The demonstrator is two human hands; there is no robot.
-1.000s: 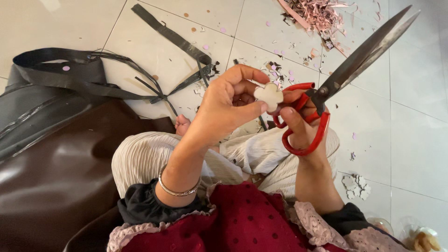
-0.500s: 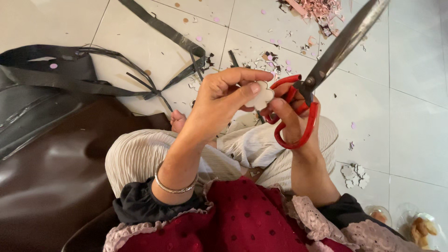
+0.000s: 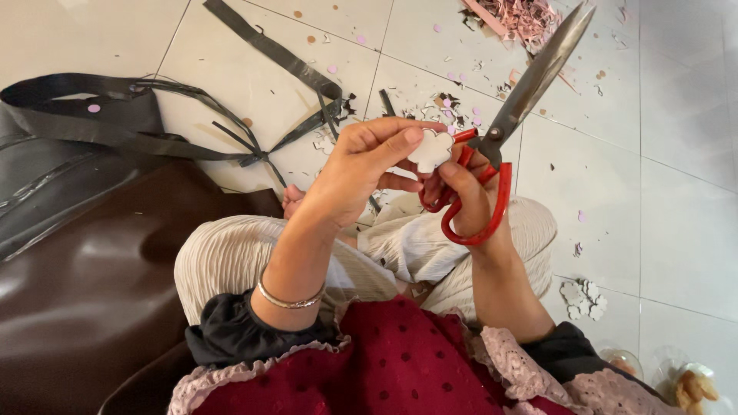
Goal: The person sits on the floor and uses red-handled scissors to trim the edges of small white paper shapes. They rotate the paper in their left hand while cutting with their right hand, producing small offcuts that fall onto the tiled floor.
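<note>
My left hand point(image 3: 361, 169) pinches a small white flower-shaped cutout point(image 3: 431, 150) between thumb and fingers, held up over my lap. My right hand point(image 3: 461, 192) grips large scissors point(image 3: 511, 115) by their red handles, fingers through the loops. The long steel blades are closed and point up and to the right, away from the cutout. The two hands touch near the cutout. A thin bangle circles my left wrist.
Brown and black leather sheets point(image 3: 84, 269) lie at the left, with black strips point(image 3: 192, 131) spread on the white tiled floor. Pink scraps point(image 3: 523, 17) pile at the top. Several white cutouts point(image 3: 580, 296) lie by my right knee. Small paper bits scatter around.
The scissors tilted more upright then leaned back toward the right. Both hands shifted slightly together with the cutout; the grips stayed the same.
</note>
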